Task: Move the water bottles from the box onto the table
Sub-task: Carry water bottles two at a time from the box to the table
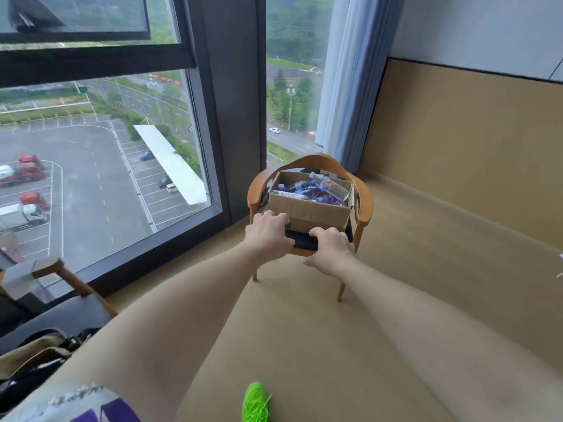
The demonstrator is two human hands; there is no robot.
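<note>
A brown cardboard box (307, 210) stands on the dark seat of a wooden armchair (364, 205) near the window. Several plastic water bottles (332, 187) lie inside it, one clear with a red label on top, others with purple labels. My left hand (268, 231) grips the front edge of the chair seat at the box's left corner, fingers curled over it. My right hand (330, 248) grips the same front edge a little to the right. Both arms are stretched out toward the chair.
A floor-to-ceiling window (100, 166) runs along the left, a blue curtain (347, 86) hangs behind the chair, and a tan wall panel (463, 141) lines the right. A second wooden chair (51, 269) and bags (36, 357) sit at lower left. A green shoe (255, 402) shows below.
</note>
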